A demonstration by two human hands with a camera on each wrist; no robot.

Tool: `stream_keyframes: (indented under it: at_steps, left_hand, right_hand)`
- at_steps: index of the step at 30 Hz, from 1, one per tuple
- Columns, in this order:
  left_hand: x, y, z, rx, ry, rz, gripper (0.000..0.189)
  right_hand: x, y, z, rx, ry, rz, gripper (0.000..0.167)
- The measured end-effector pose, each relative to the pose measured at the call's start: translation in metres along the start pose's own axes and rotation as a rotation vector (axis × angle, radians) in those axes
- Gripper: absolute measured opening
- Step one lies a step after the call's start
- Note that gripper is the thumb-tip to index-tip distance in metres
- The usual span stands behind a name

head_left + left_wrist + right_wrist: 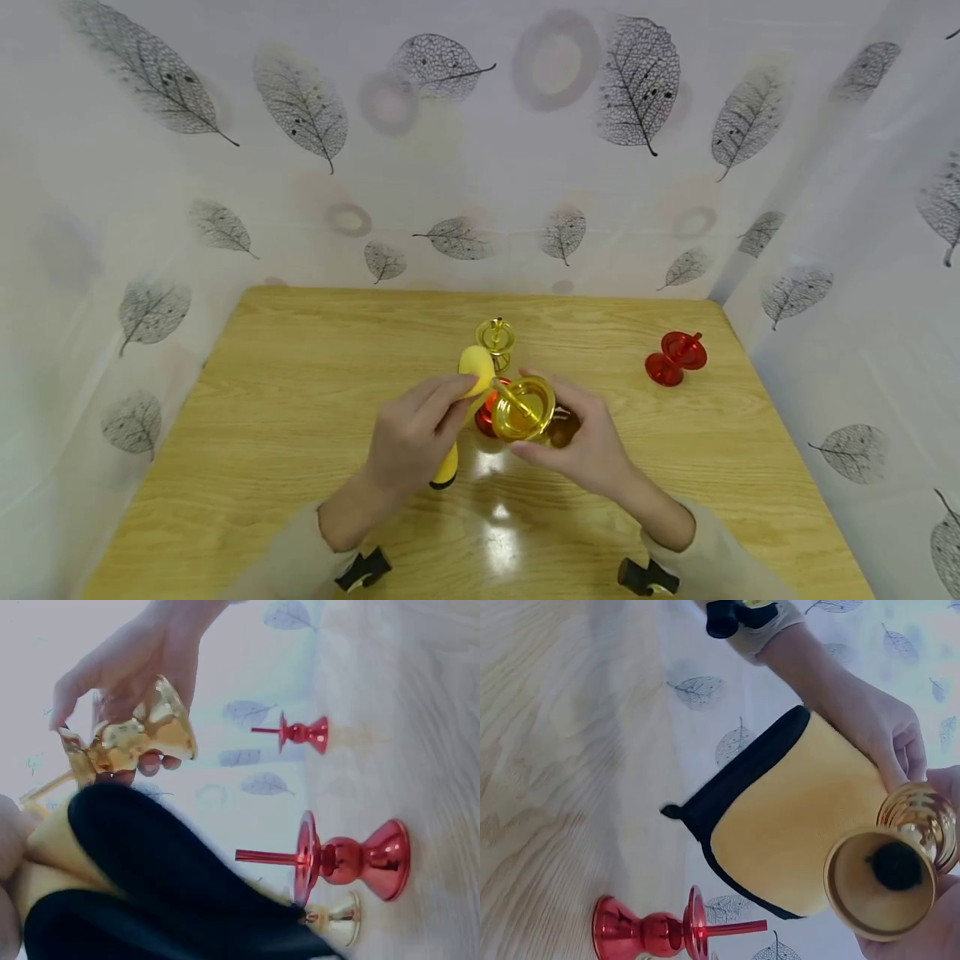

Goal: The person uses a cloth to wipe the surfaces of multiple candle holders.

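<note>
My right hand [592, 442] grips a shiny gold candlestick [523, 410] around its body and base, holding it tilted above the table with its thin stem toward my left hand. With bent fingers, my left hand [416, 425] pinches a yellow cloth mitt with black edging [795, 817] right at the tip of that stem. In the right wrist view the hollow base [847, 892] of the candlestick faces the camera, with a dark spot inside. A red candlestick [345, 859] stands upright on the table just behind the hands, partly hidden by them in the head view.
Another gold candlestick [496, 337] stands farther back on the wooden table [337, 350]. Toward the right edge is a second red candlestick [675, 358]. A leaf-patterned white curtain [480, 150] borders the table at the back and sides.
</note>
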State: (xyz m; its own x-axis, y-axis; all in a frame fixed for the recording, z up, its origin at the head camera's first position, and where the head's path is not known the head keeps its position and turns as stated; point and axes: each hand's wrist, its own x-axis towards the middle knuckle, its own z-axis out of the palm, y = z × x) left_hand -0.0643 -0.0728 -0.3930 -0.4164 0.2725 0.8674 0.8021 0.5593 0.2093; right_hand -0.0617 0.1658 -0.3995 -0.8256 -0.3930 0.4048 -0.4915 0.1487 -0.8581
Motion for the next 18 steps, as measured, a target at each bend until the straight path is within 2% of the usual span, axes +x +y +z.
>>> stream_keyframes:
  at_steps: [4,10,14,18]
  left_hand:
    - [0.0009,0.0015,0.0023,-0.060,0.021,0.076,0.026]
    - [-0.0015,0.0048,0.0078,-0.147,0.003,0.167,0.023]
    - [-0.0049,0.0058,0.0086,-0.143,-0.043,0.192,0.025]
    - [-0.0087,0.0080,0.0091,-0.148,-0.126,0.169,0.027]
  right_hand:
    - [-0.0007,-0.0006,-0.0027,0.130,-0.078,-0.015,0.070]
    - [-0.0003,-0.0008,-0.0031,0.177,-0.102,-0.008,0.070]
    - [0.0009,-0.0003,-0.0011,0.085,-0.070,-0.003,0.076]
    - [0.0018,0.0038,0.0011,-0.125,-0.021,-0.053,0.078]
